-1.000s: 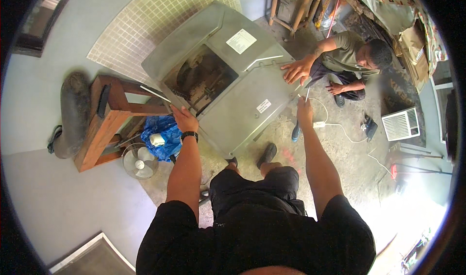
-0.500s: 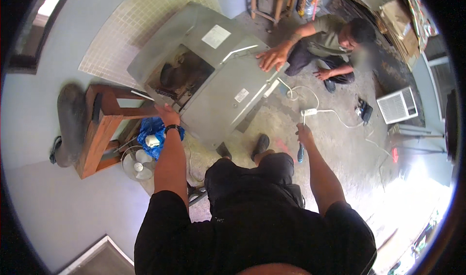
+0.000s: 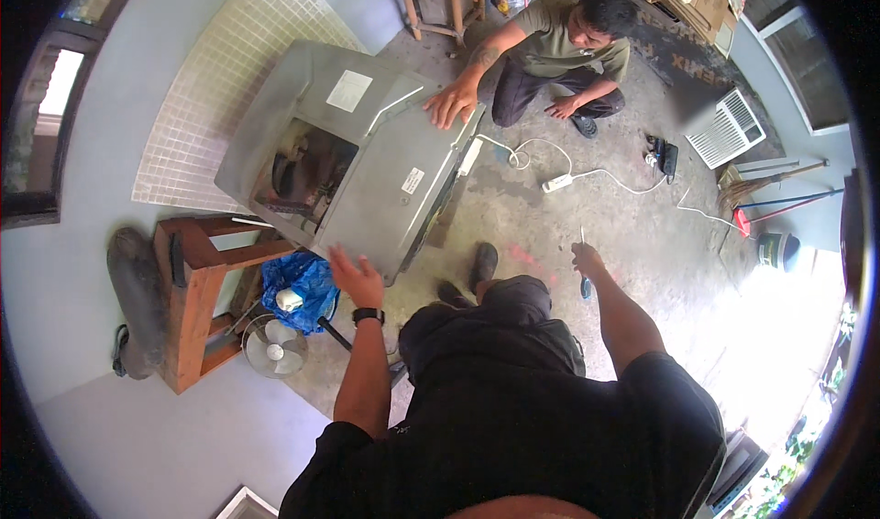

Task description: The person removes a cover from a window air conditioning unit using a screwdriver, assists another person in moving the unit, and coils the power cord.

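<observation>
A large grey metal appliance (image 3: 385,152), its kind unclear, stands tilted ahead of me, with dark inner parts showing through a rectangular opening (image 3: 307,175) in its panel. My left hand (image 3: 357,279) is at the panel's near edge with its fingers spread; whether it touches the metal is hard to tell. Off to the right, over the floor, my right hand (image 3: 588,260) is closed round a screwdriver (image 3: 585,288) with a blue and dark handle, its thin shaft pointing away from me. A crouching co-worker's hand (image 3: 451,104) rests on the appliance's far right side.
On the left are a wooden frame (image 3: 197,271), a blue plastic bag (image 3: 302,285) and a fan (image 3: 275,349). A white power strip (image 3: 556,183) and its cord lie on the floor to the right. The co-worker (image 3: 564,56) crouches beyond, near a white grilled unit (image 3: 726,129).
My left hand has come off the corner beside the opening and moved right along the near edge, fingers spreading. The right hand still holds the screwdriver. My view has shifted.
</observation>
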